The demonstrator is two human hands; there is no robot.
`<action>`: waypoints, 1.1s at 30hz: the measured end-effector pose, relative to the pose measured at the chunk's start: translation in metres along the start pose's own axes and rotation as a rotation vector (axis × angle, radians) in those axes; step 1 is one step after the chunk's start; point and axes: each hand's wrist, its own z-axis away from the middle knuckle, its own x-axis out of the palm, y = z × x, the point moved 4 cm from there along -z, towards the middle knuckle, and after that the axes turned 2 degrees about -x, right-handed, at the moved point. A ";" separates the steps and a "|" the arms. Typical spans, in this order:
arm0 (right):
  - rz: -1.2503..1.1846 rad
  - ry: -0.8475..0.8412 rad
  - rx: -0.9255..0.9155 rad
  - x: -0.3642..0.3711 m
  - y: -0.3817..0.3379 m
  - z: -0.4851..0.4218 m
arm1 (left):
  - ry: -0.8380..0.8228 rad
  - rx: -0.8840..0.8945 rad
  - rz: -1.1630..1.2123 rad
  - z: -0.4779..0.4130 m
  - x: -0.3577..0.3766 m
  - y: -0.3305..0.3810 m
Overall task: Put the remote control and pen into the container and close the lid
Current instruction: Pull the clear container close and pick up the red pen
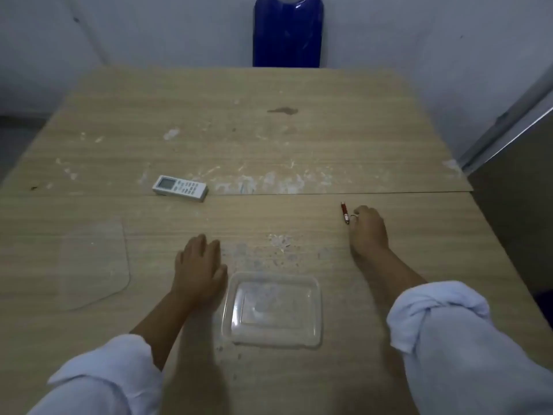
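A clear plastic container (pixel 273 310) sits open on the wooden table near the front edge. Its clear flat lid (pixel 92 262) lies on the table to the left. A white remote control (pixel 180 188) with a small screen rests farther back on the left. A red pen (pixel 344 212) lies to the right of centre. My right hand (pixel 368 230) is curled next to the pen, fingertips touching its near end; whether it grips the pen I cannot tell. My left hand (pixel 200 265) lies flat on the table just left of the container, fingers apart, holding nothing.
The table (pixel 269 139) is stained with white smears. A dark blue chair back (pixel 288 31) stands beyond the far edge against a white wall. A grey cabinet edge (pixel 514 139) rises at the right.
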 end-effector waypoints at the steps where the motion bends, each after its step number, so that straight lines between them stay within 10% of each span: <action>1: 0.009 -0.003 0.014 0.001 0.001 -0.005 | 0.002 -0.017 0.018 0.000 0.002 0.000; 18: 0.067 -0.054 0.003 0.018 0.001 0.000 | 0.027 -0.010 0.093 0.004 0.006 -0.009; 33: -0.692 0.135 0.268 0.008 -0.032 0.129 | 0.089 -0.093 0.572 0.055 0.005 0.012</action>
